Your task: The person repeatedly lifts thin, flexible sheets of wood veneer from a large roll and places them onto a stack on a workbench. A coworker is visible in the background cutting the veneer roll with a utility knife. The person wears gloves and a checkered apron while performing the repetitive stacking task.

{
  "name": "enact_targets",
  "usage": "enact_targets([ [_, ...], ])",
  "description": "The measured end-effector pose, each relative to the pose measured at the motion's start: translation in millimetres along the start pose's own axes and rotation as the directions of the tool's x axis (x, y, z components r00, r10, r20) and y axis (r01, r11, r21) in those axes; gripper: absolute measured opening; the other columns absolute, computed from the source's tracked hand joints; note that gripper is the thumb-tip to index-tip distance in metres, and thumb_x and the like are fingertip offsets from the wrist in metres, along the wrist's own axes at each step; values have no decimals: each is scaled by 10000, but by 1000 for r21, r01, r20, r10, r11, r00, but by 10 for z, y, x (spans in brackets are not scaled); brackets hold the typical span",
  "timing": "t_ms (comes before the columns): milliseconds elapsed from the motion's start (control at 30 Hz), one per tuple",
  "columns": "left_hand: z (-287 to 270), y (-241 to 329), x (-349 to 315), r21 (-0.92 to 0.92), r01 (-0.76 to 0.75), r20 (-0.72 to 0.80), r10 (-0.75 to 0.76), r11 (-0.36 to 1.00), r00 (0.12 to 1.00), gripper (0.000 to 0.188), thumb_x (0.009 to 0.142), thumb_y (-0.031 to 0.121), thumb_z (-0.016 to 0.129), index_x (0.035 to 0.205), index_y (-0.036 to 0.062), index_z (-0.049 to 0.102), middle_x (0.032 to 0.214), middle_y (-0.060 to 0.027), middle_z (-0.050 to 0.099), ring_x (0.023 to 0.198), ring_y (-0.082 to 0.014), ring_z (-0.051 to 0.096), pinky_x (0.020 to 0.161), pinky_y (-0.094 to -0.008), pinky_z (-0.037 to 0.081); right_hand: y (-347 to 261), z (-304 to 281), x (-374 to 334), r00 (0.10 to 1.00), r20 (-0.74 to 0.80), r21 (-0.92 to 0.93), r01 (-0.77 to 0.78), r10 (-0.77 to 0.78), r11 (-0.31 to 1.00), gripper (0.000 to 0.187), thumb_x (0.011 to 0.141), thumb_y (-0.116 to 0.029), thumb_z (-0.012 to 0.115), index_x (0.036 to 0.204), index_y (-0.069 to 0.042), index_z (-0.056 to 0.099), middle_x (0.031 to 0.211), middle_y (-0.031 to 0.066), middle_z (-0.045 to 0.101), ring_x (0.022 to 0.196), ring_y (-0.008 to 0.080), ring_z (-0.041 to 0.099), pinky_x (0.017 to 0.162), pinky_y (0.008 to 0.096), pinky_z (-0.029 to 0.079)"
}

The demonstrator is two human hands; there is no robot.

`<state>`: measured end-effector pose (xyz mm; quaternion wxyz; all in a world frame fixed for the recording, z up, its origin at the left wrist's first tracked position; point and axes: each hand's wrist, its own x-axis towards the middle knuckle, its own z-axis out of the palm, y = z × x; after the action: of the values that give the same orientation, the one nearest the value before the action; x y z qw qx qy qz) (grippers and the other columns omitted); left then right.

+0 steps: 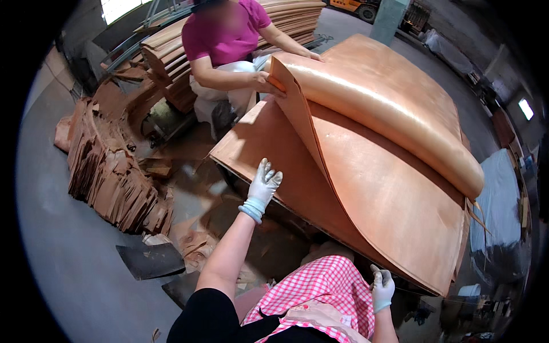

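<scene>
My left hand (265, 183), in a pale work glove with a light-blue cuff, is open over the near left edge of a stack of thin reddish-brown wood veneer sheets (257, 146). It holds nothing. My right hand (382, 287), gloved as well, is beside the near edge of the stack, with fingers loosely bent and apart; I see nothing in it. Between my hands, the top veneer sheet (377, 183) curves up from the stack. Across from me, a co-worker's hand (270, 84) grips the sheet's raised far corner.
A large rolled veneer sheet (389, 108) lies across the stack. The co-worker in a purple shirt (243, 34) stands at the far left. Broken veneer pieces (114, 171) are piled on the floor at left, near a dark flat sheet (150, 260). Stacked veneer (291, 20) stands behind.
</scene>
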<state>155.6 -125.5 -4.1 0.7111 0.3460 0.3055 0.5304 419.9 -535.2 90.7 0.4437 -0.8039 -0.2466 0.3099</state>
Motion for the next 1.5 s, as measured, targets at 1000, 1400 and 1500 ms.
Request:
enact_targets([
  [1000, 868, -223, -485, 537, 234, -482, 68, 811, 873, 910, 940, 391, 581, 1486, -86, 31, 1518, -323, 204, 1420, -339, 277, 1145, -334, 263, 89, 78, 64, 1000, -29, 163, 14, -10, 987, 153, 989, -159, 518, 920, -25, 542, 1109, 147, 683, 476, 24, 436, 429, 183, 387],
  [1400, 1042, -351, -375, 669, 290, -573, 226, 685, 788, 948, 928, 415, 560, 1437, -178, 24, 1537, -349, 46, 1465, -392, 70, 1202, -385, 105, 164, 83, 74, 1000, -7, 190, 8, -7, 982, 153, 991, -154, 510, 927, -18, 537, 1104, 154, 678, 490, 32, 458, 459, 188, 413],
  [1500, 1054, -399, -334, 704, 342, -608, 280, 622, 743, 962, 915, 443, 561, 1433, -186, 50, 1529, -359, 66, 1458, -407, 92, 1198, -402, 123, 136, 83, 74, 1000, -6, 188, 5, -4, 982, 157, 992, -158, 510, 930, -16, 537, 1102, 158, 677, 491, 33, 458, 462, 191, 418],
])
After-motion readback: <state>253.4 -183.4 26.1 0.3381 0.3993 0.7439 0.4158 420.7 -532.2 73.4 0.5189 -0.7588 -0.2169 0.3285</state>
